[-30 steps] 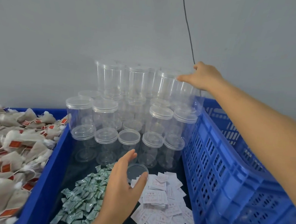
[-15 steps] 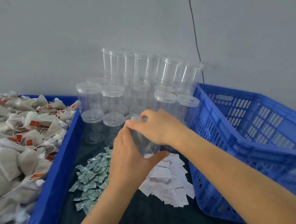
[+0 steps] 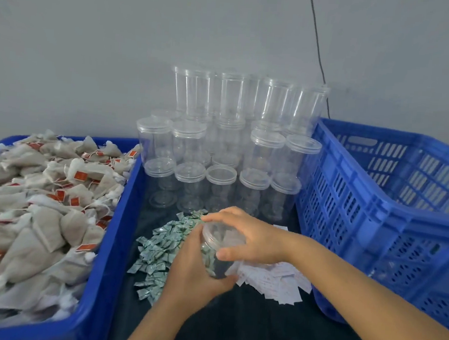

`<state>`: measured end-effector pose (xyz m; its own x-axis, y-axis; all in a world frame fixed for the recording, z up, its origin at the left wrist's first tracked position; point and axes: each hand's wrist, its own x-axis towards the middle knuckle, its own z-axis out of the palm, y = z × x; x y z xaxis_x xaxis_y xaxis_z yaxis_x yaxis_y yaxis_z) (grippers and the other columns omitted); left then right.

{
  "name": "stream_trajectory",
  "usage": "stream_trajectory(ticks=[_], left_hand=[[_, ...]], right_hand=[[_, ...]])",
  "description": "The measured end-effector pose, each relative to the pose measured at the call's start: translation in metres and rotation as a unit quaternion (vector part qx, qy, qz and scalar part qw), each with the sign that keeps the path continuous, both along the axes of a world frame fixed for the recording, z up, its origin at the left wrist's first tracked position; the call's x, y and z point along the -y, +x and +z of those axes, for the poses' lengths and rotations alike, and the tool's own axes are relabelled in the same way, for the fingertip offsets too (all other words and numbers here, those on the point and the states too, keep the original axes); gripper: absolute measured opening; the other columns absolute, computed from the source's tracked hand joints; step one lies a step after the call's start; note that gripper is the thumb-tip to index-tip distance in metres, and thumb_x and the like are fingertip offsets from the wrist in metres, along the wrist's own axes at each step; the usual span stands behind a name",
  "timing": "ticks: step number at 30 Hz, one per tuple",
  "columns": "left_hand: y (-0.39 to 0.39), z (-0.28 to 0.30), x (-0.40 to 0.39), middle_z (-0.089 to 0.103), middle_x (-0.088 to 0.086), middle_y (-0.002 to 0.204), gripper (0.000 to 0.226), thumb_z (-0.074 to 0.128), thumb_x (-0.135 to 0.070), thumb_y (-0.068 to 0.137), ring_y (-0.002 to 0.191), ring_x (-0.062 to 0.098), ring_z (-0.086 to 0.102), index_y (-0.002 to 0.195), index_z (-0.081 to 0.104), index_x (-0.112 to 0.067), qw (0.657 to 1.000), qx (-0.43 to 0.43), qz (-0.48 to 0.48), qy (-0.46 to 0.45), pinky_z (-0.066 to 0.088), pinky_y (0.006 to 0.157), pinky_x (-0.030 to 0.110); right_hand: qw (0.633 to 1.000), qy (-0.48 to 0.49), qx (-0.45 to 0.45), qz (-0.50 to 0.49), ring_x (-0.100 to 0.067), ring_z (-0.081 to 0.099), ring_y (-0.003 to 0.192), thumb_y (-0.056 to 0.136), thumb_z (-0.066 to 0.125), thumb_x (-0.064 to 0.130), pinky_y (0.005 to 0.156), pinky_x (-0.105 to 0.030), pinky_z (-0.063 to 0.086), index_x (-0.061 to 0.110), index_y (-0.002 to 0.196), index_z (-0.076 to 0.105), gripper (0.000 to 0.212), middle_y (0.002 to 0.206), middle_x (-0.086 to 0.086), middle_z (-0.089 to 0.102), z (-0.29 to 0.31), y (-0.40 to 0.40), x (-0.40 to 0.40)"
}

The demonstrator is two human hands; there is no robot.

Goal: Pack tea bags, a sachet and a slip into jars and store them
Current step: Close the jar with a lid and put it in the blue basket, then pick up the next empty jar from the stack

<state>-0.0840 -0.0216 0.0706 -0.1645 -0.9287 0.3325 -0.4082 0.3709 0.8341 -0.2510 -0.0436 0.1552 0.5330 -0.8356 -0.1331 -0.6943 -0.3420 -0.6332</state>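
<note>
Both hands grip one clear plastic jar (image 3: 219, 249) — left hand (image 3: 195, 271) round its body, right hand (image 3: 250, 240) curled over its lid, axis tilted toward twelve o'clock.

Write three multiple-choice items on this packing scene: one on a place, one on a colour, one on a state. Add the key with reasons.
1. Where is the pile of small green sachets?
A. in the right crate
B. on the dark tabletop left of the white paper slips
C. inside a jar

2. What colour is the slotted plastic crate on the right?
A. blue
B. red
C. grey

3. What is happening with the clear plastic jar in front?
A. lies untouched
B. stacked on others
C. held by both hands

Key: B, sachets lie beside the slips; A, its walls are blue; C, left hand and right hand grip it.
</note>
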Motion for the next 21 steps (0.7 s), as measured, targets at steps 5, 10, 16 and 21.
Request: stream_trajectory(ticks=[5,10,16,21], left_hand=[[0.005,0.003,0.001,0.056,0.002,0.127,0.092,0.086,-0.032,0.052,0.117,0.018,0.054,0.132,0.049,-0.006,0.946,0.247,0.025,-0.210,0.040,0.098,0.027],[0.005,-0.001,0.000,0.062,0.008,0.120,0.090,0.087,-0.030,0.047,0.111,0.026,0.061,0.126,0.054,-0.002,0.919,0.300,0.015,-0.257,0.048,0.095,0.034],[0.013,-0.006,0.001,0.059,0.008,0.125,0.093,0.087,-0.035,0.051,0.115,0.023,0.055,0.129,0.047,-0.004,0.920,0.283,0.023,-0.270,0.050,0.095,0.038],[0.011,-0.004,0.001,0.059,0.006,0.124,0.093,0.087,-0.029,0.050,0.117,0.021,0.053,0.129,0.044,-0.006,0.910,0.297,0.000,-0.289,0.043,0.102,0.034]], right_hand=[[0.965,0.190,0.013,-0.178,-0.028,0.067,0.103,0.058,0.046,0.091,0.071,-0.029,0.060,0.029,0.151,0.030,0.113,0.143,-0.006,0.048,0.006,-0.001,0.001],[0.985,0.105,-0.025,-0.135,-0.012,0.064,0.095,0.080,0.065,0.065,0.080,-0.029,0.058,0.028,0.139,0.039,0.075,0.124,0.007,0.051,-0.015,-0.006,-0.004],[0.999,-0.016,-0.039,-0.018,-0.001,0.020,0.142,0.062,0.073,0.075,0.113,-0.025,0.029,0.054,0.149,-0.007,0.120,0.152,0.031,0.005,-0.028,-0.017,-0.011],[0.974,0.125,0.063,-0.177,-0.013,0.062,0.106,0.072,0.067,0.073,0.075,-0.033,0.061,0.025,0.140,0.042,0.087,0.126,0.006,0.055,-0.028,-0.005,-0.008]])
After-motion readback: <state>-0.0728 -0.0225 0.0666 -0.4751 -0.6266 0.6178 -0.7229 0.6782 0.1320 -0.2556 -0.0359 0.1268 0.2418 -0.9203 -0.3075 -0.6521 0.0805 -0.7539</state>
